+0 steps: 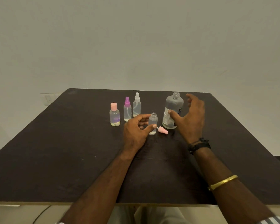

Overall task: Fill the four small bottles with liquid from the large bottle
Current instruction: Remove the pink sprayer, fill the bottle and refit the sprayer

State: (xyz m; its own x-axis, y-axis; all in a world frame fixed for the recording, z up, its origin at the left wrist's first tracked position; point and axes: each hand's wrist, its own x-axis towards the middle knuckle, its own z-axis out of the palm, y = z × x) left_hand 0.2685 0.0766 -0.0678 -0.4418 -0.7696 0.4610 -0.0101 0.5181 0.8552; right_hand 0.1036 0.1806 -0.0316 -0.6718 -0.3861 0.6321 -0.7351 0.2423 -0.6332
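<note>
Dark wooden table [55, 159] up front; left hand [136, 131] grip loosely round uncapped small clear bottle [153, 123], right hand [191, 117] wide open beside large clear labelled bottle [172, 110]; narrow neck, spill likely

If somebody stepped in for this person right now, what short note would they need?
Left hand: open, curled around the uncapped small clear plastic bottle, thumb at its front; firm grip not certain.
Right hand: open, thumb against the uncapped large clear labelled bottle, not closed on it.
Pink spray top lies on the dark table between them.
Behind, to the left: pink-capped bottle, purple-sprayer bottle, white-sprayer bottle, all capped and holding some liquid.
Left: top up the open bottle, which looks low, then refit its top.
</note>
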